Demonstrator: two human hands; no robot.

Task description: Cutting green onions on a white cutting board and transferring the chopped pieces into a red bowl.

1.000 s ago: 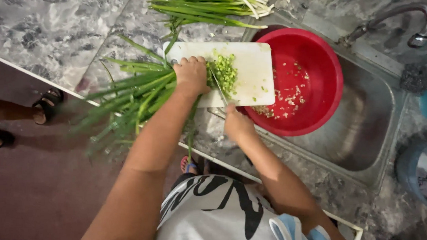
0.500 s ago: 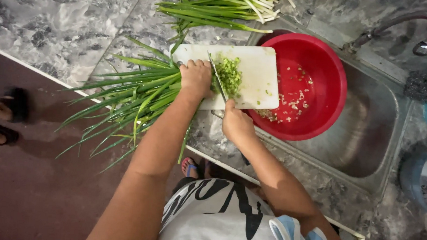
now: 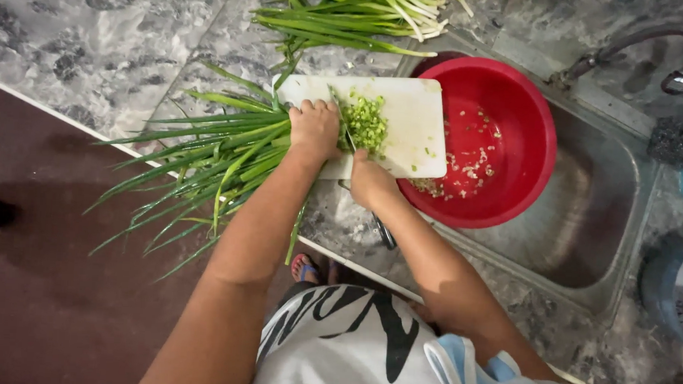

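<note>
My left hand (image 3: 314,128) presses a bunch of green onions (image 3: 205,159) down on the left end of a white cutting board (image 3: 406,129). My right hand (image 3: 369,182) grips a knife (image 3: 346,131) whose blade lies across the board just right of my left fingers. A small pile of chopped green onion (image 3: 366,122) sits right of the blade. The long leaves hang over the counter edge to the left.
A red basin (image 3: 524,131) holding chopped bits sits in the steel sink (image 3: 586,226), partly under the board. More green onions (image 3: 357,16) lie at the back of the marble counter (image 3: 94,51). A tap (image 3: 662,52) is at the upper right, blue containers at far right.
The view has shifted slightly. Both hands stay on the board, and the knife keeps working at the cut end of the bunch.
</note>
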